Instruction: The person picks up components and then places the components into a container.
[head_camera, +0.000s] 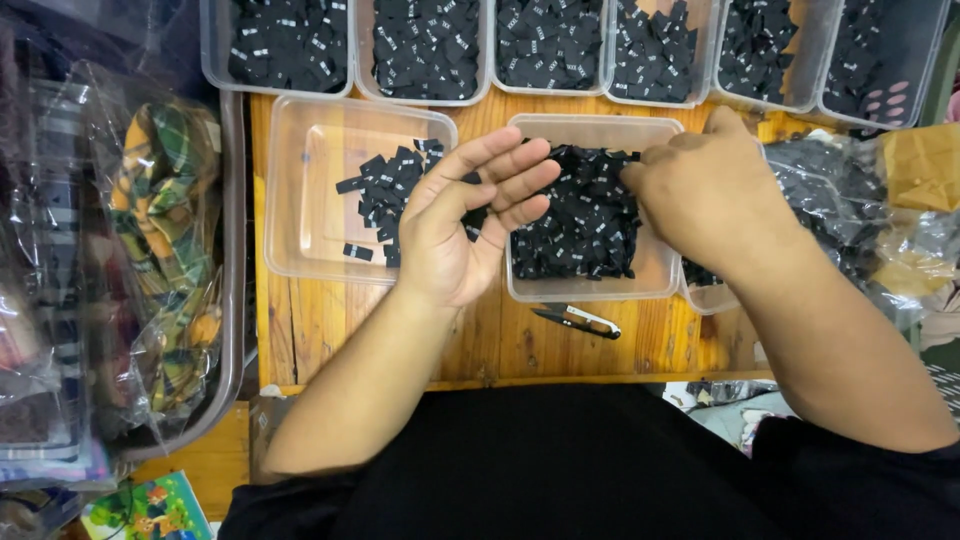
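small black woven labels (585, 215) heaped in clear tub (590, 290); left hand (470, 215) grip open, right hand (705, 190) grip unclear.

Small black woven labels (585, 215) with white marks heaped in the clear rectangular tub (590, 290) at centre. Fewer labels scattered in the left tub (300, 190). Six clear tubs of black labels (430, 45) in a row along the far edge. Clear plastic bag (165, 230) with plaid fabric at left. Crinkled clear bag of labels (850, 200) at right.
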